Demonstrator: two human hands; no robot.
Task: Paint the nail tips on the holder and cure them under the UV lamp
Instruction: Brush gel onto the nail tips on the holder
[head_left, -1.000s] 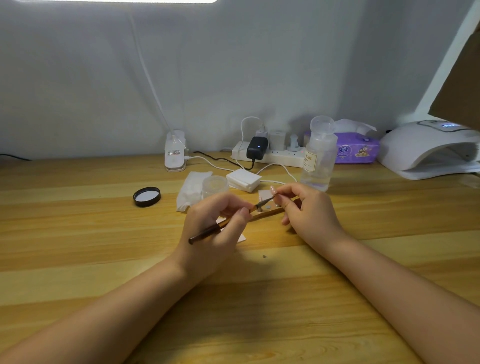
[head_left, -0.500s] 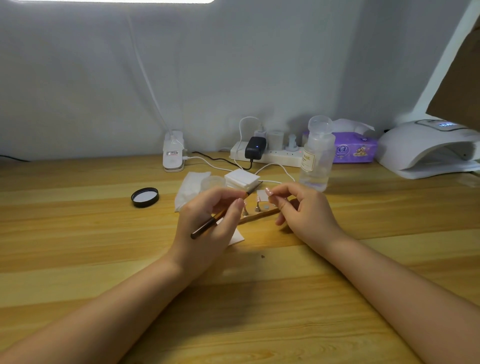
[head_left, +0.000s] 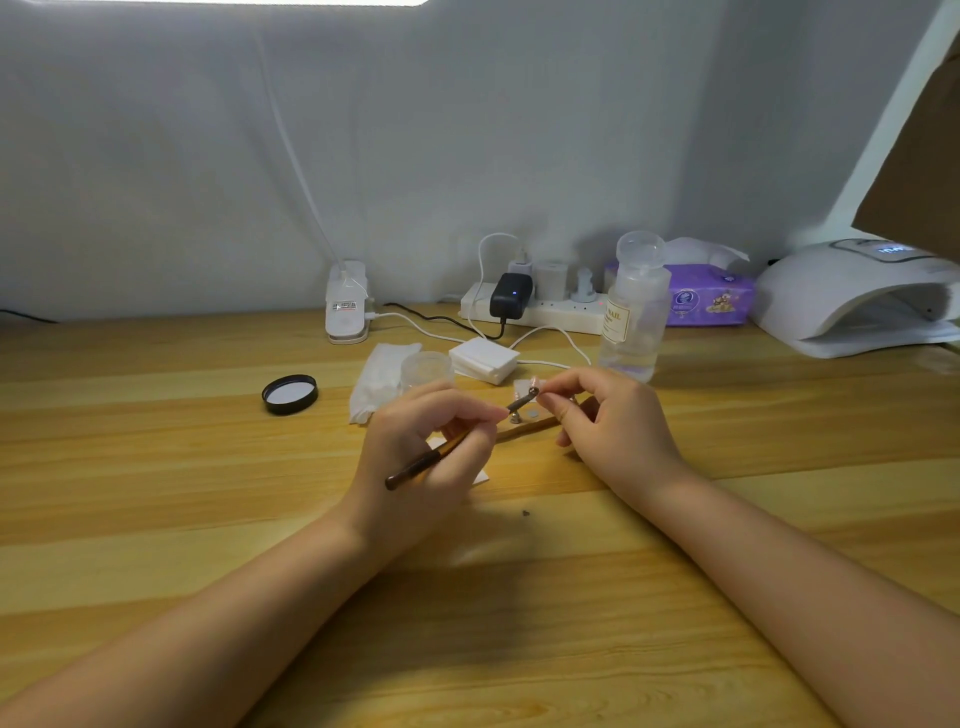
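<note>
A thin brown brush (head_left: 431, 458) is gripped in the left hand (head_left: 421, 467), fingers curled round the handle like a pen, with the metal ferrule end angled up and right toward the other hand. Something tiny, probably a nail tip (head_left: 540, 391), is pinched between thumb and forefinger of the right hand (head_left: 613, 421), right where the brush end meets it; too small to be made out properly. Just below, the wooden holder (head_left: 524, 428) is seen lying on the table (head_left: 156, 493), with a small metal peg and a round disc on top, partly hidden by both hands. Over at the far right edge the white UV lamp (head_left: 852, 301) is parked, well apart from the hands, opening facing the camera. Behind the hands a clear bottle (head_left: 631, 312), a stack of white pads (head_left: 484, 359), a small clear jar (head_left: 427, 368) and a black lid (head_left: 289, 394) are spread out, with a power strip (head_left: 550, 312) against the wall.
</note>
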